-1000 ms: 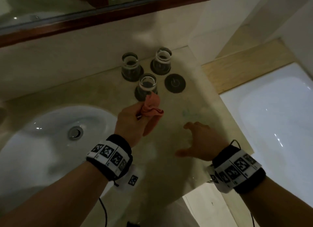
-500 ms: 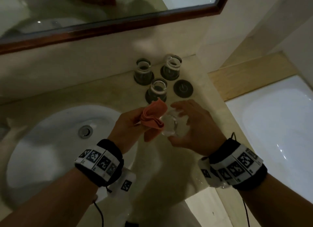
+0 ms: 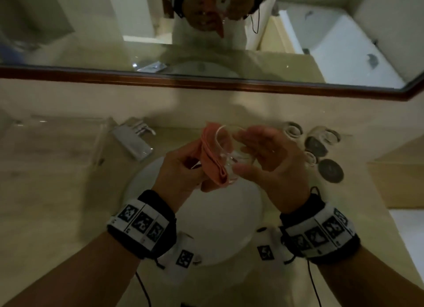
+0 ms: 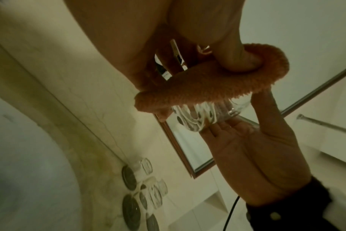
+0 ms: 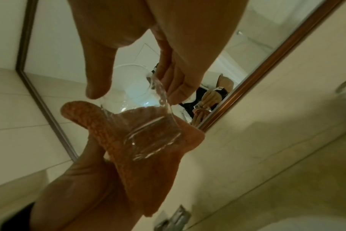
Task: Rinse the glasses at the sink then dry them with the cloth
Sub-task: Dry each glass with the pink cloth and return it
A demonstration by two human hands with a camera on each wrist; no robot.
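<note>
One clear glass (image 3: 226, 149) is in hand over the white sink (image 3: 215, 217), lying on its side between the two hands. The right hand (image 3: 268, 160) pinches it, thumb on the near side and fingertips on the far side, as the right wrist view shows most plainly. The left hand (image 3: 181, 169) is clamped on a folded orange cloth (image 3: 212, 156), thumb curled into the fold, and presses the cloth against the open end of the glass. My reading is that this glass is being dried; whether it has been rinsed I cannot tell, since no water runs from the faucet (image 3: 135, 141) at the far left of the sink, and no drops can be made out on the glass.

Three more glasses (image 3: 317, 138) stand on the counter (image 3: 57, 192) at the far right, near the wall under the mirror (image 3: 206, 54), on dark round coasters; one coaster (image 3: 330, 170) on the near side is bare. That bare coaster is probably where the held glass belongs. Whether the three standing glasses are already rinsed and dried cannot be judged from these views, as they are small and blurred. At the least, the wipe of this glass and its return to the counter are left to do.
</note>
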